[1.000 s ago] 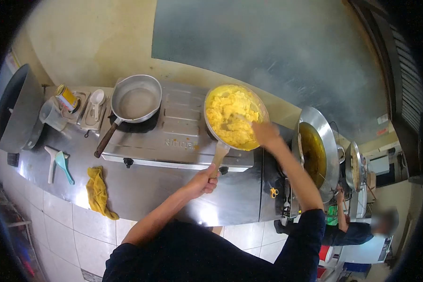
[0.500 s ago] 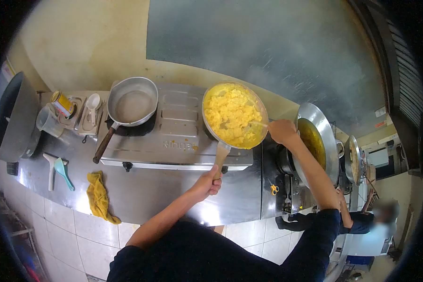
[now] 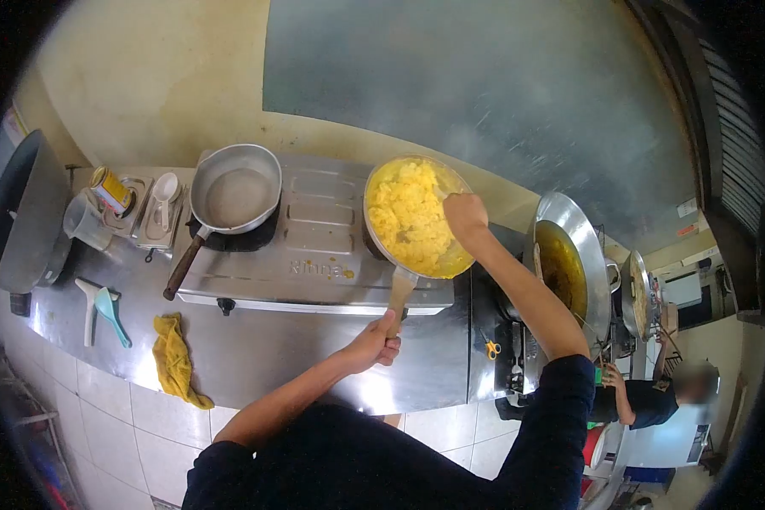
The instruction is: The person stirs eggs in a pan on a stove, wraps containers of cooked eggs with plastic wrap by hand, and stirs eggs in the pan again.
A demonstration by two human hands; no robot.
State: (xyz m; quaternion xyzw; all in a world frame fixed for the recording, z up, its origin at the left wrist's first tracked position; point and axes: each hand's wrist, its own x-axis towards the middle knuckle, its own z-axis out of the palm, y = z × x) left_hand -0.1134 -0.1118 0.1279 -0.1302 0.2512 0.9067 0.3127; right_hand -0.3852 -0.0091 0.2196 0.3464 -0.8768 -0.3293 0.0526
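Clasping the handle (image 3: 400, 293), the left hand (image 3: 372, 344) has the best hold; the right hand (image 3: 466, 214) curls over the pan (image 3: 459, 263), seemingly round a hidden utensil. Over the stove's (image 3: 319, 221) right end, the pan is probably front-heavy, its yellow food (image 3: 406, 204) soft.

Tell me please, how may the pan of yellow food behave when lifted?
The pan likely feels front-heavy, because the food lies beyond the handle. It might twist, as the left hand grips only that one handle. The food looks soft and lumpy, so it may slide rather than pour.
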